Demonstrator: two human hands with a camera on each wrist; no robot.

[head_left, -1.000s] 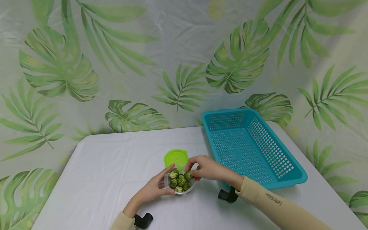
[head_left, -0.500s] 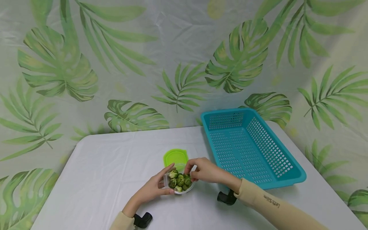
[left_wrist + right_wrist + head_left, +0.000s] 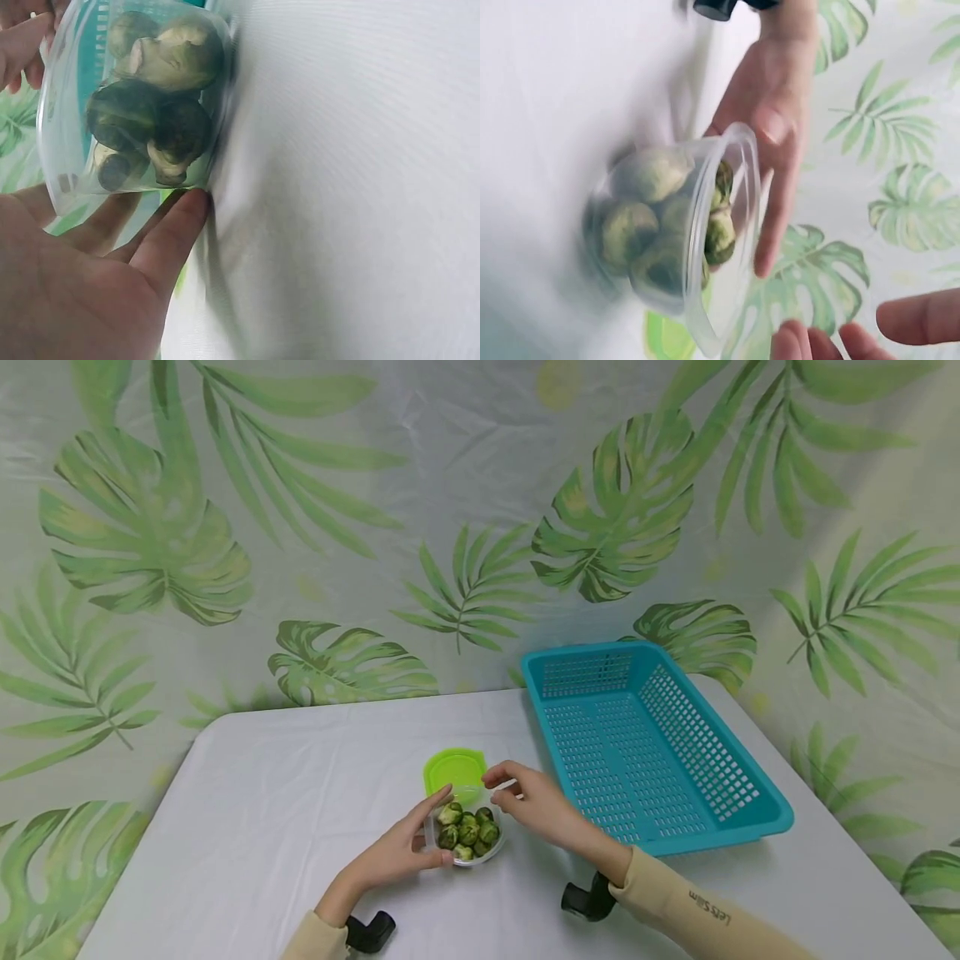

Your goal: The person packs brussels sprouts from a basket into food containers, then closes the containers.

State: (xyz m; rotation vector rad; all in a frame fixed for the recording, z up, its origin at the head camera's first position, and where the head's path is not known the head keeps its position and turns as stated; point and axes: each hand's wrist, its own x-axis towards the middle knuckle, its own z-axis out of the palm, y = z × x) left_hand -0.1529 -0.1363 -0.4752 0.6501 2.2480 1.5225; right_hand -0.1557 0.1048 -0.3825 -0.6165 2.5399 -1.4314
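Note:
A clear plastic container (image 3: 497,853) stands on the white table with several Brussels sprouts (image 3: 468,833) in it. My left hand (image 3: 401,853) holds its left side, the thumb on the near wall and the fingers along the far wall; the left wrist view shows fingertips against the plastic (image 3: 64,142). Just above the right rim, my right hand (image 3: 531,802) hovers with loosely bent fingers and nothing between them. In the right wrist view its fingertips (image 3: 915,319) are apart from the container. A bright green lid (image 3: 454,767) lies behind the container, partly seen through the clear wall.
A large turquoise perforated basket (image 3: 542,727) stands at the right of the table (image 3: 300,777), beyond my right forearm. A leaf-patterned cloth (image 3: 337,560) hangs behind the table and at its sides.
My right hand has let go of a Brussels sprout in the container and lifted off toward the back right, its fingers spreading. My left hand keeps its hold.

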